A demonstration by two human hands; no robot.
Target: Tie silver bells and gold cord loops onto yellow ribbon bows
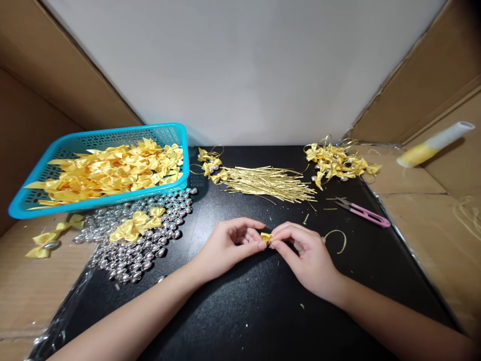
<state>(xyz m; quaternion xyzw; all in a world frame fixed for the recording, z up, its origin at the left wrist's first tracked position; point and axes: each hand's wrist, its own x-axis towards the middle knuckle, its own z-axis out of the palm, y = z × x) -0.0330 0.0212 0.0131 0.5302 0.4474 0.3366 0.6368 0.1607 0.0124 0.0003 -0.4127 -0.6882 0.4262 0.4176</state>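
Note:
Between my two hands, above the black tabletop, is a small yellow satin bow (266, 236). My left hand (235, 243) pinches its left side with thumb and fingers. From the other side my right hand (300, 250) grips it between thumb and forefinger. A thin gold cord (340, 240) curves out past the right hand; where it ends behind the hand is hidden. Just beyond the hands lies a bundle of cut gold cords (268, 184). Silver beads (139, 258) are spread to the left, with several loose yellow bows (137, 225) on them.
A turquoise basket (184, 150) full of yellow bows stands at the left. Bows with cord and beads form a pile (334, 163) at the back right. Pink thread snips (366, 213) lie at the right. Cardboard walls (424, 90) flank the table, with a tube (436, 145) at the right.

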